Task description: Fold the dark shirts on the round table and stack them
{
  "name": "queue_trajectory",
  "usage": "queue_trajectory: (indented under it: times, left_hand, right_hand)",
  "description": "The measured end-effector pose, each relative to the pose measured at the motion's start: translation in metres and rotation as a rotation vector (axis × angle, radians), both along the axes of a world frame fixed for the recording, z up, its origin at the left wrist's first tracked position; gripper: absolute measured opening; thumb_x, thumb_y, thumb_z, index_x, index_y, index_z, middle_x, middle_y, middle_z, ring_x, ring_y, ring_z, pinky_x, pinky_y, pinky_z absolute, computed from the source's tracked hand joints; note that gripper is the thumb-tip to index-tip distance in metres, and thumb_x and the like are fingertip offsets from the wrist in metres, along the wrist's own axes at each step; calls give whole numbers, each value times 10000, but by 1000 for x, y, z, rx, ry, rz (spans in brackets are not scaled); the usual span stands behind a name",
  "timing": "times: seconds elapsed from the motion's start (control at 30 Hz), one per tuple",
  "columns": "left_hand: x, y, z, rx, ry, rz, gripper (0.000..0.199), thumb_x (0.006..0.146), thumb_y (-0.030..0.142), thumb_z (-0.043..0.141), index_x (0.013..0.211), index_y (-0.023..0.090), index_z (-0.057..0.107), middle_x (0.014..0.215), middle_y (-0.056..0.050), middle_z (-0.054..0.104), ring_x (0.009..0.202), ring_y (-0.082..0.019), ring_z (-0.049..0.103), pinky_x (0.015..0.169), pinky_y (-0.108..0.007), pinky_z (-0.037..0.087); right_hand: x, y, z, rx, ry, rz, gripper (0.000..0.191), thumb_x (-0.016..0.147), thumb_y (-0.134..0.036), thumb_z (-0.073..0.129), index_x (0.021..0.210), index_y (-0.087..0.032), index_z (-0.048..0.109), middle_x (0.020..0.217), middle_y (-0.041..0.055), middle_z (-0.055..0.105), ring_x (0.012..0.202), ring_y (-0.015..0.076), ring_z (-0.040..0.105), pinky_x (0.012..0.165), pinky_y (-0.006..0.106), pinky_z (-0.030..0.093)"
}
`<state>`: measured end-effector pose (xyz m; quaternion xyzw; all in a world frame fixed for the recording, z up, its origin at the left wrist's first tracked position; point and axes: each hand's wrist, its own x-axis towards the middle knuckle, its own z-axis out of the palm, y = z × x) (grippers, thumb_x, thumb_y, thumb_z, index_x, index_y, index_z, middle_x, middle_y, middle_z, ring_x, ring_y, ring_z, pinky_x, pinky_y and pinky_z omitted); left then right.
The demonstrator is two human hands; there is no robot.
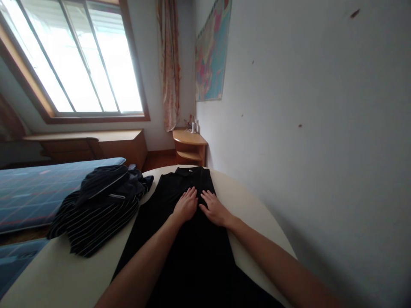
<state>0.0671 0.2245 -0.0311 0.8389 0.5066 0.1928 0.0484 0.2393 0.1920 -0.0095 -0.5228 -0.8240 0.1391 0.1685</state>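
A black garment with a collar at its far end lies spread over a round cream table. My left hand rests flat on its upper part, fingers stretched out and pointing away from me. Just to the right, my right hand lies on the same cloth with its fingers extended and the thumb apart. Neither hand grips the fabric. A small light label shows inside the collar. The near end of the garment runs out of the bottom of the view.
A heap of dark striped clothes lies at the table's left edge, beside a blue checked mattress. A white wall stands close on the right. Beyond the table are a wooden corner shelf and a low wooden desk under the window.
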Motion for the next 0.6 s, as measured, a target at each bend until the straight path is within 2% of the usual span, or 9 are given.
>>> queue_trajectory:
  times: [0.07,0.17,0.23,0.3,0.43,0.6]
  left_hand:
    - [1,12,3,-7,5,6,457,985,204,377,1417,87,467,1534,-189,399,1440,-304,343,1149,-459,325]
    - [3,22,7,-2,0,24,457,988,219,390,1411,71,480,1523,-202,413,1433,-309,357,1147,-463,333]
    - [4,23,9,8,-4,25,458,987,224,397,1410,73,489,1511,-195,435,1436,-301,355,1156,-457,325]
    - [4,18,12,17,-1,2,453,979,224,423,1410,113,507,1509,-155,454,1446,-272,342,1171,-427,312]
    - [-2,-13,22,-17,2,-160,430,939,249,521,1363,212,580,1551,-83,409,1470,-259,293,1194,-414,278]
    - [-11,-85,44,-134,9,-460,348,946,335,536,1267,256,648,1462,-62,528,1383,-251,445,1161,-411,333]
  right_hand:
    - [8,6,4,11,68,4,556,978,-385,430,1432,-66,473,1543,162,395,1485,255,243,1212,434,205]
    - [24,2,8,-6,120,35,405,949,-348,506,1266,-128,628,1459,151,512,1427,245,370,1189,429,269]
    - [35,-7,7,-24,122,81,325,929,-338,547,1165,-159,681,1437,141,536,1390,243,429,1175,420,300]
    - [46,-14,4,-34,118,120,306,915,-322,571,1156,-173,688,1441,136,534,1388,252,433,1174,424,307]
    - [58,-17,-5,-36,150,168,355,907,-290,573,1235,-185,661,1462,119,516,1418,264,388,1185,455,295]
    - [61,-13,-9,-33,149,200,380,920,-320,565,1264,-192,662,1484,120,488,1428,271,372,1188,457,284]
